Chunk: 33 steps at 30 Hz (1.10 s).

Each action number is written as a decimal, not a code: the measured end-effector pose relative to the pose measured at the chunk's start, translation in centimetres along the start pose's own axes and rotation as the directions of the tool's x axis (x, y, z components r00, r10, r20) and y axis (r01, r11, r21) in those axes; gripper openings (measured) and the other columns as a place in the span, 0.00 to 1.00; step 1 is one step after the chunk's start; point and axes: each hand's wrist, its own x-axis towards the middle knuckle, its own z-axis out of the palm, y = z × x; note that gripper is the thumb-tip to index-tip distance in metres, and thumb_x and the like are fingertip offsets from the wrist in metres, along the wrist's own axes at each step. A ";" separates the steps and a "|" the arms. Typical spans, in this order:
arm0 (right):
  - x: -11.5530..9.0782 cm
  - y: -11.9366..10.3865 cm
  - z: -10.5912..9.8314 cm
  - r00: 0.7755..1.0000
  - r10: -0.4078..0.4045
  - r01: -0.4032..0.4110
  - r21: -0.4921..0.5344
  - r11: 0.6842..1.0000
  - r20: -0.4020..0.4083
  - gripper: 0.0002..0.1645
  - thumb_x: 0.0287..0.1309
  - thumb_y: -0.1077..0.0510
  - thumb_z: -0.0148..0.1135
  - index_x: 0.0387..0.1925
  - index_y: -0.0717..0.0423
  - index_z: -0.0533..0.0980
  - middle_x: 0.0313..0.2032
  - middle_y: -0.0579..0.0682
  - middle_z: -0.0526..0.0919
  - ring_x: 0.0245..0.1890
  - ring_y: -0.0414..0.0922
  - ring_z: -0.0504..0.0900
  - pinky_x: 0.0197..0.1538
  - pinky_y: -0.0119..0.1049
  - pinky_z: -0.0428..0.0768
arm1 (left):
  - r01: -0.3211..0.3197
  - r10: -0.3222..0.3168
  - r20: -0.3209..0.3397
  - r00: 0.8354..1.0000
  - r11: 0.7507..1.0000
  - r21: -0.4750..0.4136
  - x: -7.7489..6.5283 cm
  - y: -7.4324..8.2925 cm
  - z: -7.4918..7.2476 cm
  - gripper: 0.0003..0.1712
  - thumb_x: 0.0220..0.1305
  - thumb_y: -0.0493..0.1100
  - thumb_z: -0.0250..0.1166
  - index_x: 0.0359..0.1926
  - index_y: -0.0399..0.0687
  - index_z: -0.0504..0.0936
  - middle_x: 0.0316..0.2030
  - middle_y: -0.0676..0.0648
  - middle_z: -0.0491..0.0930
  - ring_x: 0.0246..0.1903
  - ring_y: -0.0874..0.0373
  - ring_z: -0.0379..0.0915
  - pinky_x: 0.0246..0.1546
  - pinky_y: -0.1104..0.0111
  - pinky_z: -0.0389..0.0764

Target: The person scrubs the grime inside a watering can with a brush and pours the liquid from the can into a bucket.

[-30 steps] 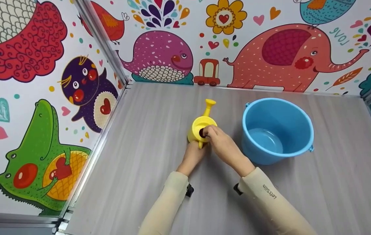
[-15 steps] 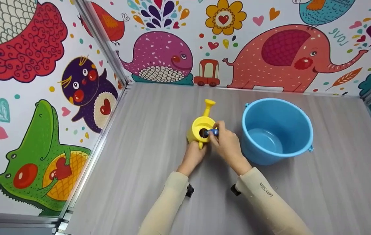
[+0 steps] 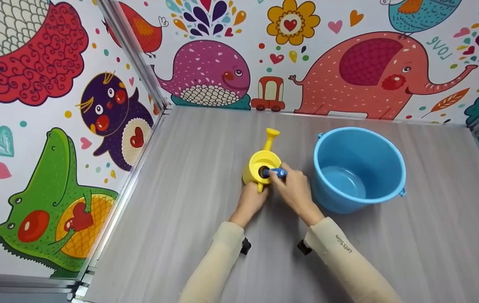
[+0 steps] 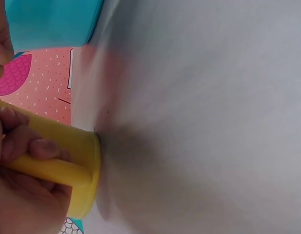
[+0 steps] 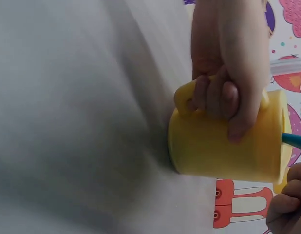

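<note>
A yellow toy watering can (image 3: 249,171) stands upright on the table, its spout toward the back wall. My left hand (image 3: 251,203) grips its handle; the left wrist view shows the fingers (image 4: 31,141) curled round it. My right hand (image 3: 295,190) pinches a blue handle (image 3: 279,172) just beyond the can's near right rim. The handle's dark round end sits in the can's mouth, and its exact kind is too small to tell. In the right wrist view the blue handle (image 5: 294,141) meets the can's opening, and part of the right hand (image 5: 289,200) shows at the edge.
A large blue bucket (image 3: 336,201) stands to the right of the watering can, with nothing seen inside. The table (image 3: 172,189) is grey wood-look. Printed walls with cartoon animals close off the back and left sides, with metal frame bars at the corners.
My right hand has drawn back a little to the right, and the blue handle, hidden a second ago, shows now. The left hand and watering can stay in place.
</note>
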 end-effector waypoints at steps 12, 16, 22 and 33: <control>0.1 -1.2 -0.7 0.942 -0.327 0.293 -0.291 0.911 -0.075 0.15 0.59 0.53 0.66 0.23 0.54 0.70 0.14 0.48 0.69 0.15 0.44 0.67 0.20 0.40 0.67 | -0.008 0.007 0.010 1.000 0.992 0.124 -0.3 0.4 0.0 0.18 0.68 0.40 0.61 0.19 0.48 0.71 0.15 0.54 0.67 0.19 0.63 0.60 0.23 0.72 0.62; -0.1 -1.6 -0.8 0.942 -0.327 0.295 -0.275 0.915 -0.078 0.15 0.56 0.55 0.67 0.22 0.53 0.71 0.14 0.48 0.70 0.15 0.44 0.67 0.20 0.42 0.69 | -0.031 0.029 0.015 0.999 0.986 0.163 -0.3 0.4 0.0 0.14 0.67 0.40 0.63 0.23 0.43 0.79 0.20 0.48 0.79 0.21 0.62 0.65 0.25 0.70 0.68; -0.4 -2.0 -0.9 0.943 -0.330 0.307 -0.266 0.914 -0.047 0.14 0.56 0.54 0.66 0.22 0.53 0.72 0.15 0.49 0.72 0.15 0.44 0.68 0.20 0.42 0.71 | -0.086 0.088 -0.003 0.996 0.978 0.190 -0.4 0.3 0.0 0.08 0.64 0.39 0.65 0.30 0.38 0.83 0.29 0.42 0.85 0.27 0.62 0.67 0.30 0.65 0.74; 0.4 -2.2 -1.3 0.968 -0.250 0.228 -0.310 0.923 -0.031 0.17 0.58 0.52 0.64 0.20 0.54 0.71 0.14 0.49 0.68 0.15 0.45 0.68 0.20 0.41 0.68 | 0.006 -0.008 0.015 1.000 0.993 0.117 -0.1 0.3 0.1 0.17 0.67 0.43 0.63 0.20 0.47 0.75 0.17 0.54 0.71 0.20 0.63 0.62 0.24 0.71 0.64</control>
